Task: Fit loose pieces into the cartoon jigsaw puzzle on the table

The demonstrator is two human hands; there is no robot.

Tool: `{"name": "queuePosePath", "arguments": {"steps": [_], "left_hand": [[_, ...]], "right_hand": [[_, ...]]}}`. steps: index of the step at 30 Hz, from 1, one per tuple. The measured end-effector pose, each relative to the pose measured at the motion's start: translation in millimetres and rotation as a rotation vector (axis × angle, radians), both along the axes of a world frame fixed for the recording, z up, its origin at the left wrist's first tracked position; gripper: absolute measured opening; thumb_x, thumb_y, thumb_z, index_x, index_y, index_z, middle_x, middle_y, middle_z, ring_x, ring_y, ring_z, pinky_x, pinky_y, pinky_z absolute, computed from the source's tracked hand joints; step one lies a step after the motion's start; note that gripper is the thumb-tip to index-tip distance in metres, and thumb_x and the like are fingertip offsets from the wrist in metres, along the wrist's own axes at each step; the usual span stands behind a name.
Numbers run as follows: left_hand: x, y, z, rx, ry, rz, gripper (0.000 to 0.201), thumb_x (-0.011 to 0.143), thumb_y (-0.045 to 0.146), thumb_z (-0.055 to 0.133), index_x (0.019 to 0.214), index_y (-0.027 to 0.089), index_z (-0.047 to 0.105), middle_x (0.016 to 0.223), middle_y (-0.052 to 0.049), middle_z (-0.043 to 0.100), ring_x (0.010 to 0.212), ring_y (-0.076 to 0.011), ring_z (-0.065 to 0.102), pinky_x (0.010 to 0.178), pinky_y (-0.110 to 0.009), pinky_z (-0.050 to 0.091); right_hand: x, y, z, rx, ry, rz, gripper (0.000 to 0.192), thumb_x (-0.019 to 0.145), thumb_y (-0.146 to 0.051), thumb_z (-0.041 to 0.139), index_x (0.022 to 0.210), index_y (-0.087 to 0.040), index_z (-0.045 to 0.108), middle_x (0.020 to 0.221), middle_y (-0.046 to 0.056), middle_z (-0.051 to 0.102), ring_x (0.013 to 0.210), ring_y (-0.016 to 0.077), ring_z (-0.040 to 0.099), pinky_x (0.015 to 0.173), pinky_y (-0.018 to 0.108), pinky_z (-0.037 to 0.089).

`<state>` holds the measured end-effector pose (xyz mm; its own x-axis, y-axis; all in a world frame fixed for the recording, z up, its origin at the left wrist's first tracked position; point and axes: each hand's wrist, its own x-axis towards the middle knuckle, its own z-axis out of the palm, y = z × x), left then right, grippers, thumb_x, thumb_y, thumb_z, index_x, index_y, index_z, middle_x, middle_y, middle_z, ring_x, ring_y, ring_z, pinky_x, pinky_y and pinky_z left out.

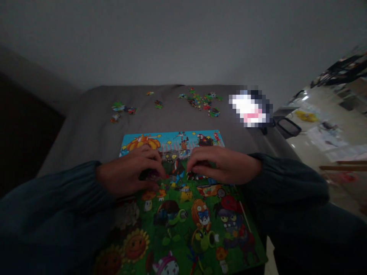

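Observation:
A jigsaw puzzle (172, 206) with cartoon plants and zombies lies in front of me, its pieces joined into one broad picture. My left hand (134, 170) rests over its upper left part, fingers bent and thumb a little apart, with nothing visible held between them. Over the upper right part, my right hand (219, 164) is closed, its fingers curled down toward the picture. Its fingertips are partly hidden, and whatever they hold, if anything, cannot be made out. Both hands cover parts of the picture.
Loose puzzle pieces (197, 101) lie in a cluster at the back of the grey cloth-covered table (94, 126), with more pieces (123, 108) at the back left. A pixelated bright object (249, 109) stands at the right, beside a black frame (288, 126). A wall rises behind.

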<state>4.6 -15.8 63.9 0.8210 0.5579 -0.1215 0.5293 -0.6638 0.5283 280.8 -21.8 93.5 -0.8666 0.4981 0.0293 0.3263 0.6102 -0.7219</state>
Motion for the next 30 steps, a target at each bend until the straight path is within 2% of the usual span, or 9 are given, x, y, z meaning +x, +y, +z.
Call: {"name": "queuePosePath", "arguments": {"steps": [3,6,10,13,16,19,22,26,30], "left_hand": [[1,-1,0.1,-0.024,0.011,-0.008,0.013,0.083,0.03,0.068,0.096,0.028,0.07,0.099,-0.001,0.061,0.096,-0.02,0.052,0.084,-0.031,0.037],[-1,0,0.9,-0.046,0.011,-0.006,0.014,0.081,0.031,0.071,0.095,0.027,0.07,0.097,-0.001,0.061,0.096,-0.0205,0.052,0.084,-0.031,0.038],[-3,0,-0.6,-0.045,0.02,0.008,0.017,0.076,0.033,0.075,0.091,0.027,0.071,0.095,-0.001,0.061,0.095,-0.0204,0.053,0.083,-0.03,0.037],[-3,1,-4.2,-0.029,0.037,0.019,0.012,0.075,0.031,0.074,0.084,0.025,0.072,0.088,0.0,0.062,0.089,-0.0185,0.054,0.077,-0.028,0.037],[-2,0,-8.5,0.001,0.034,0.018,0.01,0.072,0.029,0.075,0.079,0.023,0.072,0.086,-0.001,0.063,0.086,-0.018,0.054,0.073,-0.028,0.036],[-2,0,-12.2,0.012,0.017,0.028,0.008,0.07,0.027,0.076,0.075,0.023,0.072,0.084,-0.001,0.064,0.084,-0.0184,0.055,0.072,-0.029,0.035],[-2,-1,-15.4,0.02,-0.015,0.047,0.007,0.069,0.028,0.075,0.073,0.024,0.071,0.081,-0.001,0.065,0.081,-0.0185,0.057,0.07,-0.029,0.036],[-3,1,-19.4,0.006,-0.027,0.049,0.009,0.067,0.031,0.075,0.074,0.025,0.072,0.079,0.0,0.066,0.079,-0.0184,0.058,0.068,-0.028,0.036],[-1,1,-21.8,0.036,-0.027,0.023,0.007,0.065,0.029,0.077,0.071,0.027,0.074,0.078,0.0,0.068,0.078,-0.0188,0.058,0.067,-0.028,0.036]], "right_hand": [[-8,-7,-3.6,-0.005,-0.017,-0.027,0.013,0.093,-0.012,0.048,0.094,-0.013,0.06,0.084,0.002,0.062,0.073,0.0104,0.054,0.069,0.025,0.043],[-16,-19,-7.1,0.053,-0.054,-0.066,0.012,0.091,-0.013,0.047,0.089,-0.014,0.058,0.077,0.001,0.059,0.067,0.0103,0.051,0.065,0.024,0.041],[-25,-30,-14.4,0.175,-0.145,-0.083,0.021,0.095,-0.016,0.039,0.104,-0.013,0.058,0.089,0.007,0.064,0.08,0.0147,0.057,0.075,0.029,0.043],[-30,-30,-17.2,0.201,-0.196,-0.056,0.025,0.097,-0.014,0.035,0.109,-0.013,0.056,0.098,0.009,0.065,0.087,0.0155,0.058,0.08,0.031,0.043],[-36,-30,-12.8,0.189,-0.195,-0.022,0.024,0.094,-0.009,0.035,0.102,-0.013,0.057,0.097,0.008,0.064,0.087,0.0146,0.056,0.08,0.029,0.043],[-46,-38,-4.5,0.239,-0.283,-0.073,0.02,0.089,-0.01,0.037,0.088,-0.014,0.057,0.084,0.005,0.062,0.076,0.0146,0.054,0.072,0.029,0.041],[-58,-49,-1.1,0.358,-0.435,-0.148,0.017,0.093,-0.027,0.044,0.093,-0.015,0.056,0.078,0.004,0.062,0.069,0.016,0.055,0.064,0.03,0.038],[-69,-51,-7.6,0.467,-0.585,-0.104,0.044,0.087,-0.058,0.057,0.102,-0.016,0.056,0.086,0.006,0.068,0.074,0.0198,0.062,0.059,0.029,0.037],[-73,-48,-12.4,0.557,-0.633,-0.048,0.045,0.089,-0.056,0.055,0.106,-0.015,0.057,0.091,0.006,0.07,0.072,0.0181,0.063,0.056,0.029,0.036]]}}
